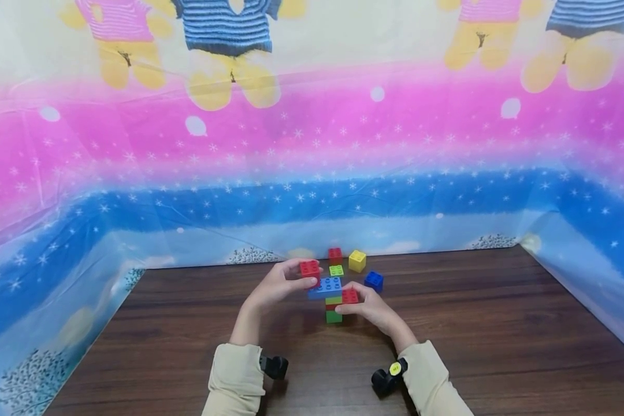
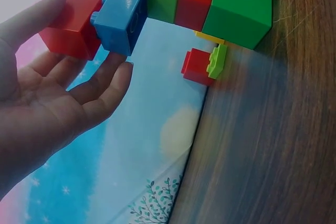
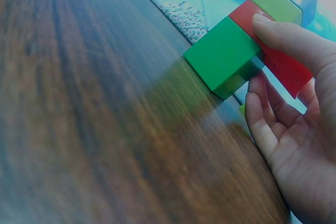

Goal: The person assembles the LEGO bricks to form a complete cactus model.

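Block tower [image 1: 333,301] at lower centre of the head view, right hand [image 1: 371,309] pinching its red brick [image 1: 350,296], left hand [image 1: 277,286] pinching the top block [image 1: 309,269], blue block [image 1: 374,281] to the right, lime block [image 1: 336,270] behind the tower, yellow block [image 1: 357,261], far red block [image 1: 335,256], cloth [image 1: 312,202] beyond.

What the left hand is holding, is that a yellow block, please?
No, the left hand pinches a red block.

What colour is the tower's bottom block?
The bottom block is green, best seen in the right wrist view.
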`<action>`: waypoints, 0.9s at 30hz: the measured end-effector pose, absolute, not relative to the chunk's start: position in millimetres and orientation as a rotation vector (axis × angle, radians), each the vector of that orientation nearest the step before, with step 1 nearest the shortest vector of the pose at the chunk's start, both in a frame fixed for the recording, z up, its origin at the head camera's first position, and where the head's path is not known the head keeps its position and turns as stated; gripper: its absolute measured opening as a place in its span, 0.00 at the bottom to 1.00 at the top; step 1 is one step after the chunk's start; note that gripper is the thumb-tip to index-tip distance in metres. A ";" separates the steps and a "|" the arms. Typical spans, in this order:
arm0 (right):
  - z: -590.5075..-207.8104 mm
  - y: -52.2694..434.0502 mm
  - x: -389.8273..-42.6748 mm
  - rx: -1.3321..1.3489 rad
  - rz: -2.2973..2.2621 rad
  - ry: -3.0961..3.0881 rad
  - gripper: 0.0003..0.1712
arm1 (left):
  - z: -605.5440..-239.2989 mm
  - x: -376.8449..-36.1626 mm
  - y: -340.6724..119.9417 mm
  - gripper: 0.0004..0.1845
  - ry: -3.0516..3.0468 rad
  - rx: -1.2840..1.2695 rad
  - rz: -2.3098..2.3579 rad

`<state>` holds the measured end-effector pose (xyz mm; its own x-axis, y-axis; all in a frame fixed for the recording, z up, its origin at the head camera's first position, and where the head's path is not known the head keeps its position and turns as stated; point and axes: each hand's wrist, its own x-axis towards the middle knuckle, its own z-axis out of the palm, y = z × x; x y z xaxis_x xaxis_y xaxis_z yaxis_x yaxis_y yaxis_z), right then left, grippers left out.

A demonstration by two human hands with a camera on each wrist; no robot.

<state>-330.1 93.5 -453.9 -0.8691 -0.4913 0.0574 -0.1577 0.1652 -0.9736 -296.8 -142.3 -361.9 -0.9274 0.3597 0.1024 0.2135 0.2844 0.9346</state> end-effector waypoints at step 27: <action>-452.4 92.8 -330.6 -0.571 -1.755 2.173 0.22 | -362.8 -299.4 -151.5 0.25 2.283 0.580 1.730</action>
<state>-330.6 92.8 -452.4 -0.8795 -0.4753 0.0228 -0.1223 0.1795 -0.9761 -299.4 -151.5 -362.8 -0.8982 0.4351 0.0626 0.1780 0.2297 0.9568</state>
